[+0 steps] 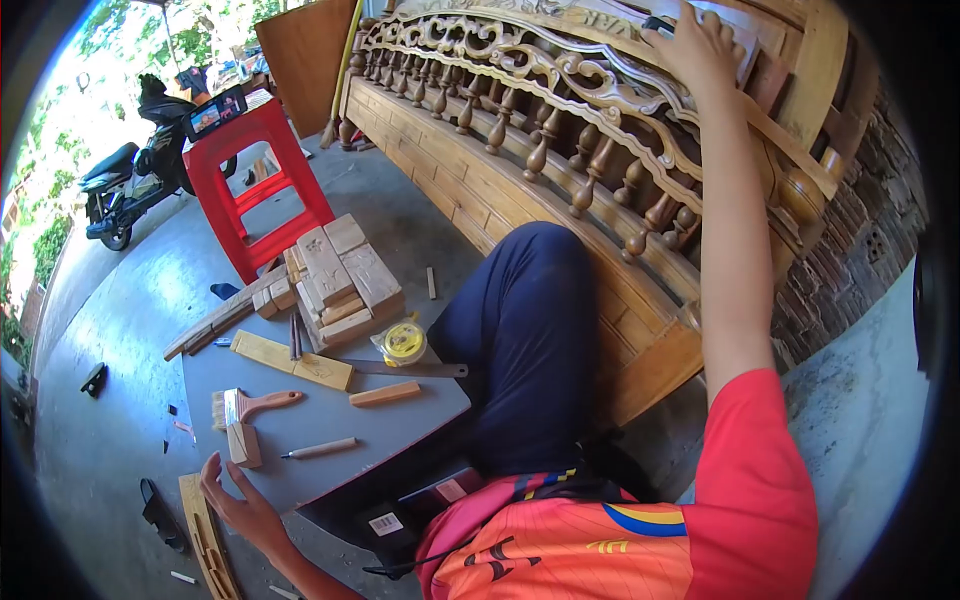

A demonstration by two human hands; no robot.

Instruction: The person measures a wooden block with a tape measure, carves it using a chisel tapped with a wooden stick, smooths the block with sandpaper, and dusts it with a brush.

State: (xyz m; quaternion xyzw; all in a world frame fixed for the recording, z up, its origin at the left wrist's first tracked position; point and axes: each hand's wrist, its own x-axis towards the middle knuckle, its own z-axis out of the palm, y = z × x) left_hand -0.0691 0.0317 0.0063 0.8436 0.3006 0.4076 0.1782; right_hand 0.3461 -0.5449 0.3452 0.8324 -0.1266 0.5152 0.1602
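Observation:
My left hand (245, 508) is at the left edge of a grey board (390, 440), its fingers apart. Just above its fingertips sits a small wooden block (243, 446), against a paintbrush (240, 405). A pencil-like tool (320, 449) lies to the right of the block. My right hand (705, 50) reaches far out over the carved wooden railing (590, 75), fingers bent around a small dark object (658, 26) whose kind I cannot tell.
On the board are a wood stick (385, 394), a yellow tape roll (404, 342), a metal ruler (420, 370), a longer wood piece (290, 362) and stacked carved blocks (345, 270). Behind stands a red stool (257, 180) with a phone (215, 112). A motorbike (150, 150) is parked beyond.

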